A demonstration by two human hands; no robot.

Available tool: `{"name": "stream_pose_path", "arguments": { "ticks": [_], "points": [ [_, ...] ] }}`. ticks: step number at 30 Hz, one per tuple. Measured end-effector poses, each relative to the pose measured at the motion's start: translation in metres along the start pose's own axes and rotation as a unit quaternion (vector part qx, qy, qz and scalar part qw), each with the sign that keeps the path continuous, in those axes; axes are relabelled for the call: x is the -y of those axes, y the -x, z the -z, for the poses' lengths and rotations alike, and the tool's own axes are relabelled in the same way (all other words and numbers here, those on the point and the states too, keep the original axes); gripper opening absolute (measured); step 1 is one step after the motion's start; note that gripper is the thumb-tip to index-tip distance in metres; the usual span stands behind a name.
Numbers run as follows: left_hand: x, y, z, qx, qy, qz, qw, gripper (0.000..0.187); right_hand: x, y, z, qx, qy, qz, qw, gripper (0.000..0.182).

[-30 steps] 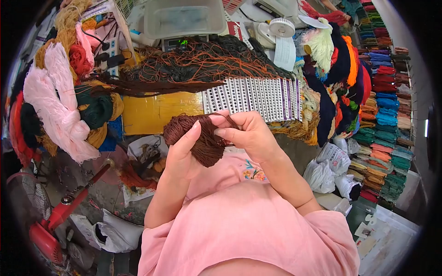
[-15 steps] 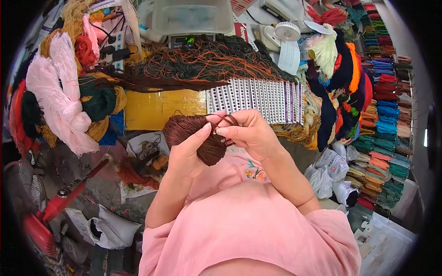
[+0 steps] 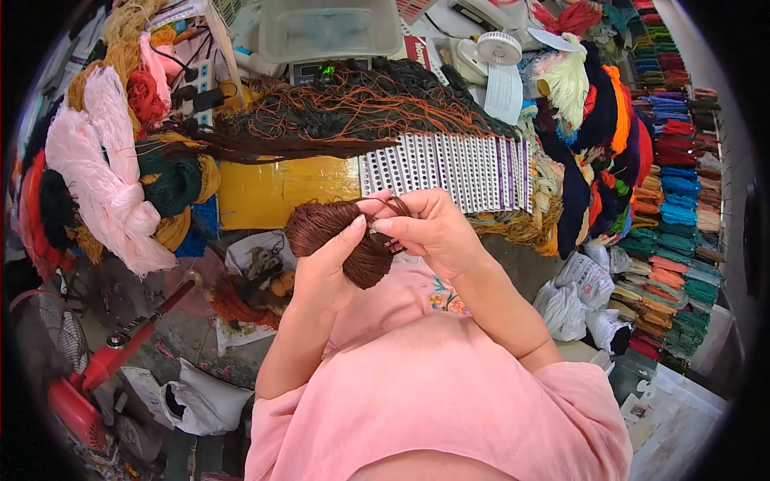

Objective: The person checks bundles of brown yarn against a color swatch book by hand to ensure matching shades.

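A bundle of dark brown yarn point(image 3: 321, 227) is held in front of my chest, above the near edge of the work table. My left hand point(image 3: 341, 248) is closed around its middle, with the thumb on top and the bundle's ends bulging out on both sides. My right hand point(image 3: 425, 228) pinches a few brown strands at the bundle's right side, thumb against forefinger. Some strands loop over the right fingers. The fingertips of both hands almost meet, and the exact crossing of the strands is hidden between them.
Dark green and rust yarn point(image 3: 345, 104) lies across the table behind a white hole-punched card point(image 3: 441, 168) and a yellow board point(image 3: 281, 188). Pink skeins point(image 3: 104, 176) hang at left. A clear tub point(image 3: 329, 28) stands behind. Coloured skeins point(image 3: 678, 208) line the right; a red machine arm point(image 3: 120, 345) is low left.
The right hand has shifted very slightly, with its fingers drawn in a little closer to the left thumb. The bundle stays in the left hand, and the view has tilted a little.
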State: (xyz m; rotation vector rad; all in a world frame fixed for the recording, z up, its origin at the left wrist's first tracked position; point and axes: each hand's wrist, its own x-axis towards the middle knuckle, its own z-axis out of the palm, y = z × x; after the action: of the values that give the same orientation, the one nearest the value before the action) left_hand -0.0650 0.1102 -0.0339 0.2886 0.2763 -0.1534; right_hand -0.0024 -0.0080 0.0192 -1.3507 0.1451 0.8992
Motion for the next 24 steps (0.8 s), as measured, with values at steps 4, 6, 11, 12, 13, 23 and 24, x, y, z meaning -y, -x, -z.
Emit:
{"name": "stream_pose_path", "arguments": {
  "ticks": [4, 6, 11, 12, 13, 23, 24],
  "points": [
    [-0.001, -0.002, 0.002, -0.035, 0.038, 0.024, 0.998, 0.022, -0.001, -0.002, 0.005, 0.028, -0.031, 0.011, 0.999, 0.01],
    [0.0, -0.004, 0.01, -0.039, 0.048, 0.035, 0.997, 0.022, -0.003, -0.002, 0.007, 0.036, -0.034, 0.018, 0.999, 0.009],
    [0.005, -0.004, 0.022, 0.017, -0.002, -0.002, 1.0, 0.022, -0.01, -0.004, 0.014, 0.078, -0.152, -0.01, 0.985, 0.008],
    [0.006, -0.004, 0.022, 0.054, 0.056, -0.014, 0.997, 0.021, -0.007, -0.001, 0.019, 0.109, -0.161, -0.04, 0.98, 0.008],
    [0.006, -0.004, 0.021, 0.091, 0.115, -0.023, 0.989, 0.02, -0.005, 0.003, 0.023, 0.138, -0.204, -0.066, 0.967, 0.006],
    [-0.058, -0.049, 0.046, -0.076, -0.222, 0.202, 0.951, 0.013, 0.037, 0.031, 0.105, 0.038, 0.135, -0.012, 0.99, 0.002],
    [-0.066, -0.045, 0.065, -0.178, -0.085, 0.122, 0.973, 0.015, 0.038, 0.029, 0.122, 0.106, 0.028, 0.099, 0.989, 0.005]
  ]
}}
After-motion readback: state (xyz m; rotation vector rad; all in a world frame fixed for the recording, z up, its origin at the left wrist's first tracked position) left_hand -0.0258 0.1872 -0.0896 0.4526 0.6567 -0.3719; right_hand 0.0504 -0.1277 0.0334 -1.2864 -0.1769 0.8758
